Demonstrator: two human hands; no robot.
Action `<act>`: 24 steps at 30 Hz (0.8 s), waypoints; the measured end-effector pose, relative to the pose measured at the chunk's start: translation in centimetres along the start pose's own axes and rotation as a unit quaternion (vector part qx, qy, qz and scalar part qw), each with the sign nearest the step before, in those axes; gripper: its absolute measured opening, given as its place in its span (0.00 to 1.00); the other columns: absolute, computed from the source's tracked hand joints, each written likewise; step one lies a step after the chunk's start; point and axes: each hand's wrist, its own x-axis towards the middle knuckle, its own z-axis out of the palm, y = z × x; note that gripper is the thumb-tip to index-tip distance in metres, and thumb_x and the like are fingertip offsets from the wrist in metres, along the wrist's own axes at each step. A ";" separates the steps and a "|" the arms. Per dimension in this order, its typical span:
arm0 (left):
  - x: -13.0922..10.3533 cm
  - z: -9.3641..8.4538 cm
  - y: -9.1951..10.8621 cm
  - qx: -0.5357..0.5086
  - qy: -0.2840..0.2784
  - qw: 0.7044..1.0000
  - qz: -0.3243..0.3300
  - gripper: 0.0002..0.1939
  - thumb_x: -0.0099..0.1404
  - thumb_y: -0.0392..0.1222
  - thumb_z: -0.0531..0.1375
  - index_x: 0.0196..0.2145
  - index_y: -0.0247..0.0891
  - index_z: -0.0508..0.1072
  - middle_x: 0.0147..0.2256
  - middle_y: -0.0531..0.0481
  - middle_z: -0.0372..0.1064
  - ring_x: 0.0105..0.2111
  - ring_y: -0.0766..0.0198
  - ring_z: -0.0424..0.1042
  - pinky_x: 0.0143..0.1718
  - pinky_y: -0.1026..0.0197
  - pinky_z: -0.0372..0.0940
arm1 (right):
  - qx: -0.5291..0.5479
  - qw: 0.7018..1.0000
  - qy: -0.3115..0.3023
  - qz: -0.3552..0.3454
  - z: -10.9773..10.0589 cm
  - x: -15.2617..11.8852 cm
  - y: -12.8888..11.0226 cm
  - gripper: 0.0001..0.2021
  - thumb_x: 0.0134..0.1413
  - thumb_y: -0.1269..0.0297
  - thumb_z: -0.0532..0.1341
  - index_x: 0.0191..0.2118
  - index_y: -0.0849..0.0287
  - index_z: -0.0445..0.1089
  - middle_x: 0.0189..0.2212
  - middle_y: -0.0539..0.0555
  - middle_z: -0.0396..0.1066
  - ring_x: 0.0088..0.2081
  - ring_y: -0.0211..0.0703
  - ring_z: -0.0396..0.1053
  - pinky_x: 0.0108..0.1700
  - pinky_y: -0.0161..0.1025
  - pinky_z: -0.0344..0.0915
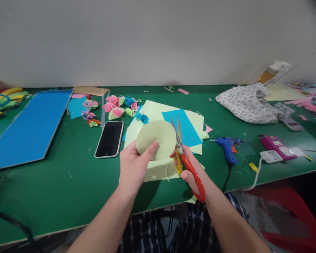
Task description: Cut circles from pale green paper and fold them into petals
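My left hand [135,163] pinches a round, pale green paper disc [160,135], thumb on top and the other fingers underneath. In my right hand [192,168] is a pair of scissors [191,168] with one red and one yellow handle loop. The blades point away from me, slightly parted, beside the disc's right edge. Below both hands lie pale green sheets [197,119] and a blue sheet [191,131]. A thin curled paper strip [168,172] hangs just below the disc.
Left of the sheets are a smartphone [110,139], pink and green paper petals [116,107] and a large blue board [31,126]. To the right are a blue glue gun [228,147], a patterned cloth bag [247,103] and a magenta power strip [276,146] with a white plug.
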 end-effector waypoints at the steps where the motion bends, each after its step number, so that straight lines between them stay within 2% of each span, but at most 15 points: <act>1: 0.0 0.0 0.0 0.004 0.001 1.000 0.001 0.15 0.51 0.47 0.73 0.35 0.38 0.82 0.32 0.50 0.80 0.32 0.60 0.76 0.33 0.61 0.72 | -0.003 1.000 -0.004 0.000 0.0 0.0 0.0 0.43 0.39 0.22 0.57 0.54 0.50 0.61 0.43 0.56 0.67 0.36 0.47 0.64 0.39 0.45 0.66; 8: 0.0 0.1 -0.1 0.017 0.003 1.000 0.004 0.16 0.51 0.47 0.73 0.35 0.37 0.82 0.33 0.49 0.80 0.32 0.59 0.76 0.32 0.61 0.72 | -0.002 1.000 -0.007 0.016 0.0 0.1 -0.4 0.41 0.40 0.23 0.57 0.51 0.50 0.62 0.40 0.54 0.66 0.34 0.45 0.63 0.36 0.42 0.64; 18: 0.2 0.0 -0.3 0.002 -0.005 1.000 0.004 0.16 0.51 0.48 0.73 0.35 0.36 0.82 0.32 0.49 0.80 0.30 0.61 0.76 0.32 0.62 0.73 | 0.054 0.997 0.000 0.061 0.5 -0.1 -2.3 0.41 0.38 0.24 0.60 0.48 0.52 0.61 0.37 0.50 0.61 0.29 0.39 0.58 0.31 0.38 0.59; 24: 0.4 -0.1 0.0 -0.018 -0.029 0.999 -0.002 0.15 0.51 0.45 0.74 0.36 0.37 0.82 0.32 0.50 0.80 0.30 0.62 0.77 0.32 0.63 0.73 | 0.043 0.998 -0.003 0.053 0.3 0.1 -1.8 0.40 0.40 0.24 0.59 0.50 0.52 0.61 0.36 0.50 0.61 0.30 0.39 0.60 0.31 0.38 0.59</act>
